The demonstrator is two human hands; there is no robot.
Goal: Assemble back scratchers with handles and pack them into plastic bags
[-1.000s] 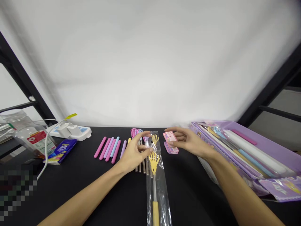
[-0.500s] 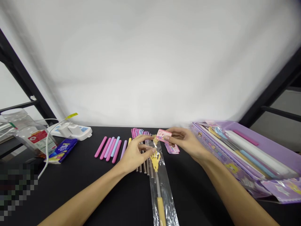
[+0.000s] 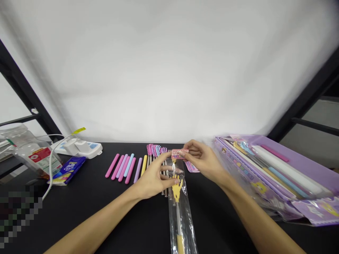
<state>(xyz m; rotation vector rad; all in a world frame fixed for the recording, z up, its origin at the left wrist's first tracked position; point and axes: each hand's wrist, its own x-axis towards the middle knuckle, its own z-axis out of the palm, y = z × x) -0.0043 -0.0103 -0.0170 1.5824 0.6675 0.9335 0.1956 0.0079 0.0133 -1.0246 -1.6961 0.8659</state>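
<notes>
A yellow hand-shaped back scratcher (image 3: 176, 190) with a metal rod lies inside a long clear plastic bag (image 3: 173, 215). My left hand (image 3: 155, 176) grips the bag near its upper end, the thumb over the scratcher's yellow head. Between thumb and fingers, my right hand (image 3: 202, 158) pinches a small pink printed card (image 3: 180, 154) at the bag's top end. Whether the card's lower edge is inside the bag I cannot tell. More printed cards (image 3: 192, 167) lie under my right hand. Behind my left hand are several scratcher heads (image 3: 156, 149) on metal rods, partly covered.
Several coloured handles (image 3: 122, 167) lie in a row to the left. Farther left are a blue packet (image 3: 70, 171), a white power strip (image 3: 92, 150) with plugs and a clear jar (image 3: 34, 151). A purple box (image 3: 267, 144) of bagged scratchers stands at right.
My right hand has brought the card left and slightly down, onto the bag's top end. My left thumb and the bagged scratcher have shifted slightly downward.
</notes>
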